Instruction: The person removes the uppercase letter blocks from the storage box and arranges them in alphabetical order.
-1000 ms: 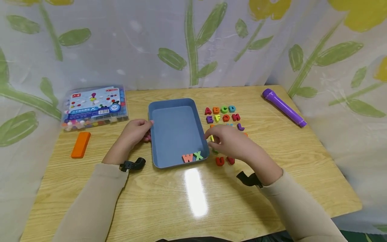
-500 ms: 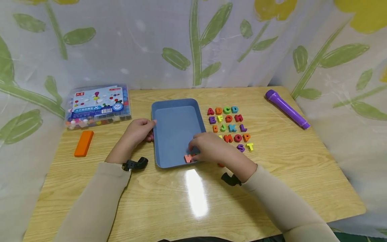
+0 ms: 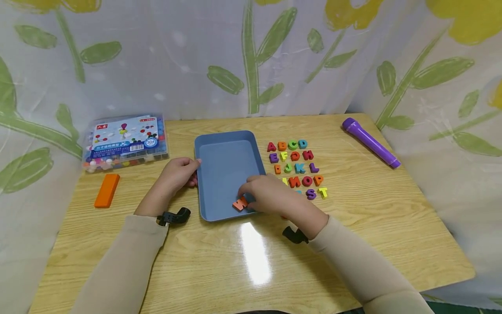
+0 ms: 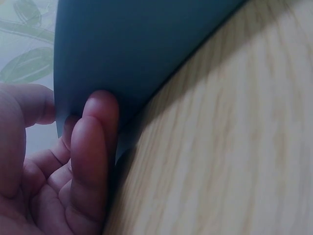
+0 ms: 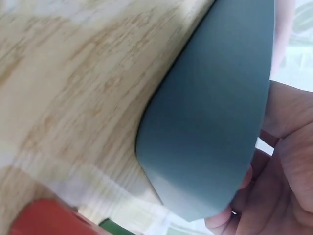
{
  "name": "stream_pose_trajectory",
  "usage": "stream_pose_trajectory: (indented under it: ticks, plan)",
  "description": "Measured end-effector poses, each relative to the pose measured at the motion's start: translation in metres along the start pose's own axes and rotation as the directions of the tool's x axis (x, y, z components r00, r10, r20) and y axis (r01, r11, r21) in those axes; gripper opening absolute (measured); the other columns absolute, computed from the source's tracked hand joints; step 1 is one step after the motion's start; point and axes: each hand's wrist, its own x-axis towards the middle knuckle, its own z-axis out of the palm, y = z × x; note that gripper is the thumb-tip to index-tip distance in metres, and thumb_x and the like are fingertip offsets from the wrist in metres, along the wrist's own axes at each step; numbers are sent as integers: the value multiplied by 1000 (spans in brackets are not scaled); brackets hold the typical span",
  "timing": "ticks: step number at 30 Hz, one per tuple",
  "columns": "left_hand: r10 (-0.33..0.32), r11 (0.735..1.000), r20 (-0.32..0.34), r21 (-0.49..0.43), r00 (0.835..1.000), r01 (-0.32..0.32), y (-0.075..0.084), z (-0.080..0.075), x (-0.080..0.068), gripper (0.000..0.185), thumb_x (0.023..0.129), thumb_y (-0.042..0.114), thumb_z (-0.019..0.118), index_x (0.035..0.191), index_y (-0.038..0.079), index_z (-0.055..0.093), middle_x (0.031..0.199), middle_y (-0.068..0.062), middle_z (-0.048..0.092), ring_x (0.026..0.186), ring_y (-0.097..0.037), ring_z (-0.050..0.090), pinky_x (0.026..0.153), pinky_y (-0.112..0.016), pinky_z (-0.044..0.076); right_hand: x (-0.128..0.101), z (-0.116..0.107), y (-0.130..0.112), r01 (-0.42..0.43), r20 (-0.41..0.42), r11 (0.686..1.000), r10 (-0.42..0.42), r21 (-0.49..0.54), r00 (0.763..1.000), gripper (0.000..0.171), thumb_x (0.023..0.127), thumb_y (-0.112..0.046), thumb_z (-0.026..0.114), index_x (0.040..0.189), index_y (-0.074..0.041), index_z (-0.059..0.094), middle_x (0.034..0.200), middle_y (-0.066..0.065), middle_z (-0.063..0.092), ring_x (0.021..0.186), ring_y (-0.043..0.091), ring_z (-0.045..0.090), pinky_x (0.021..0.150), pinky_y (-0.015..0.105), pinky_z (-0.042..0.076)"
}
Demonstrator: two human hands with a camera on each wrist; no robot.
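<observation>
Steadying the blue tray (image 3: 229, 163) by its left wall, the left hand (image 3: 178, 174) curls thumb and fingers round the rim, so the tray sits still. Over the tray's near right corner the right hand (image 3: 266, 196) touches the orange letter W (image 3: 240, 203) lying inside; whether it pinches anything I cannot tell. Remaining foam letters (image 3: 296, 168) lie in rows right of the tray.

The right hand (image 3: 270, 198) covers most of the near right corner of the blue plastic tray (image 3: 219, 144), so only part of an orange foam letter (image 3: 240, 203) shows. Whether its fingers pinch anything cannot be told. The small print on the clear plastic bead box (image 3: 125, 140) is too small to read.
</observation>
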Motion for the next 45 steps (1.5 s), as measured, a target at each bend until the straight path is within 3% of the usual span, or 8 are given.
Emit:
stream_pose_trajectory:
  ticks: [13,17,20,29,34,38,40,45]
  plan:
    - [0,1000,-2,3,1000,1,3,0,-1,44,114,40,56,100,-1,63,74,0,64,67,-13,64,65,-24,58,5,5,-3,7,-32,999,-8,-37,999,23,96,-28,87,118,-25,81,110,-5,74,94,13,65,85,42,52]
    - [-2,1000,-3,0,1000,2,3,0,-1,44,114,40,57,101,-1,64,74,0,64,67,-13,64,64,-24,58,1,2,0,11,-65,999,-9,35,998,21,97,-26,85,118,-21,79,108,-4,74,91,14,63,83,36,54]
    - [-3,1000,-2,-1,1000,3,3,1,0,45,114,41,57,101,-2,63,73,0,64,66,-13,64,64,-24,58,-7,-4,5,5,-89,987,10,162,996,20,98,-22,82,117,-18,76,106,-4,74,90,15,63,80,31,55]
    - [-19,1000,-10,-9,1000,19,3,1,0,45,114,42,58,102,-1,64,75,0,65,67,-13,63,65,-25,58,-56,-28,28,-7,-209,862,131,507,969,29,96,-12,83,121,-18,70,106,-4,69,90,22,61,73,32,53]
    - [-20,1000,-15,-2,1000,20,3,2,0,45,113,43,58,109,-1,66,79,-1,65,69,-13,64,66,-25,58,-97,-22,61,-44,-265,771,271,635,926,30,97,-7,82,124,-13,71,98,5,64,84,25,56,68,28,48]
    - [-18,1000,-14,4,1000,18,2,1,1,47,113,43,58,111,-2,66,80,-1,65,70,-13,65,66,-24,59,-130,-7,86,-130,-228,679,412,723,882,28,99,-7,80,126,-10,70,99,10,62,85,23,55,68,25,48]
    - [-18,1000,-13,4,1000,18,2,1,1,47,113,44,58,111,-3,66,80,-1,66,70,-13,66,66,-24,59,-145,1,94,-187,-198,659,464,729,864,28,100,-8,80,126,-9,70,101,10,63,86,21,55,69,25,49]
    - [-18,1000,-9,8,1000,18,1,1,2,47,113,43,57,111,-3,66,80,-1,66,70,-14,66,66,-24,59,-171,19,104,-287,-145,651,527,703,838,30,99,-10,81,128,-7,72,102,10,68,86,19,59,68,25,51]
